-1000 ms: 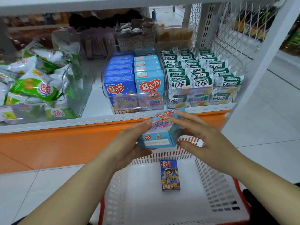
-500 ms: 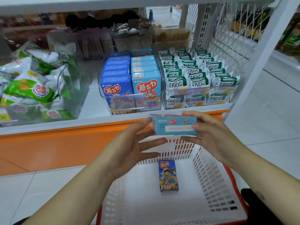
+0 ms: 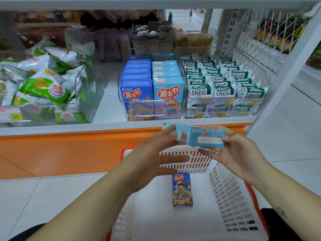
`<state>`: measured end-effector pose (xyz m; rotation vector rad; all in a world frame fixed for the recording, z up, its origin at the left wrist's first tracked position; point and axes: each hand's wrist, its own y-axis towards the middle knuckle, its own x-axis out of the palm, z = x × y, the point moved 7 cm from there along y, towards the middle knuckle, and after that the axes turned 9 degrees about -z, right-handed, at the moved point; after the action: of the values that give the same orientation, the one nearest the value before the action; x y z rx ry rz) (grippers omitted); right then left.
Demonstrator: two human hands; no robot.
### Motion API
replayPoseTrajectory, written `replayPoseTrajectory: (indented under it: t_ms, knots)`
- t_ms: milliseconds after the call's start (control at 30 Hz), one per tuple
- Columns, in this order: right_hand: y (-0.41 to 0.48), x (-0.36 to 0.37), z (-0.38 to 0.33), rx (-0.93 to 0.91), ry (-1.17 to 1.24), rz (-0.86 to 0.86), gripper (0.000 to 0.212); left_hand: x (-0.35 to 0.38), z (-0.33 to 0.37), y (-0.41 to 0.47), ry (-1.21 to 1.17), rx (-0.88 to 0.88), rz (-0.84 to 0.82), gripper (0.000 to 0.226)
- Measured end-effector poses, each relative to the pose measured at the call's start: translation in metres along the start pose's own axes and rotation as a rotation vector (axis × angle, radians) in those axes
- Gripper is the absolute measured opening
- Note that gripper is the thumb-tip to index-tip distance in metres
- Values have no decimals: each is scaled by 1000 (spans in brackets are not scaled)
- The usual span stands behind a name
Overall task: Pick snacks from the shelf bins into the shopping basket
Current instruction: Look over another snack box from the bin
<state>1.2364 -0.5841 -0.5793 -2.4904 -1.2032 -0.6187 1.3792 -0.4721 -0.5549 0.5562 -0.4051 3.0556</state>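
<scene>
Snack box [image 3: 199, 136] over basket [image 3: 231, 197] far rim: R hand [image 3: 239, 153] fingers grip it, L hand [image 3: 149, 164] fingers splayed, touching.

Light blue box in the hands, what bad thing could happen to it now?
The light blue box is pinched by the right hand, with only a left hand fingertip on its end; it might slip. It hangs near the far rim of the basket, so a drop could miss and hit the floor. Dropped further in, it could land on the dark blue box and dent it.
</scene>
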Motion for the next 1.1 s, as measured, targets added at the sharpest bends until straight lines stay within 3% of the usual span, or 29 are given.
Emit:
replayPoseTrajectory:
  t_ms: [100, 200, 267, 400, 500, 600, 700, 767, 867, 1100]
  knots:
    - [-4, 13, -8, -42, -172, -16, 50, -9, -2, 2, 21, 8, 58, 57]
    - [-7, 22, -7, -51, -316, 5, 64, -17, -7, 8, 86, -12, 127, 42]
    - [-5, 15, -5, -29, -361, 72, 69, -16, -6, 11, 184, 1, 127, 47]
    - [-3, -2, -23, -50, -490, 193, 55, -5, 11, 11, 493, 120, -3, 63]
    - [-3, 5, -44, -70, -588, 113, 63, 0, 21, 10, 662, 188, -38, 67]
    - [-3, 25, -70, -118, -807, 58, 45, -2, 45, 11, 760, 332, 21, 58]
    - [4, 47, -101, -231, -860, 9, 25, -12, 83, 13, 884, 475, 125, 53]
    - [12, 58, -123, -379, -864, 31, 28, -15, 110, 17, 1030, 557, 188, 44]
    - [28, 70, -149, -582, -884, 97, 35, -20, 149, 23, 1217, 660, 285, 49]
    - [103, 64, -175, -832, -1103, 315, 44, -76, 199, 57, 1262, 525, 504, 42]
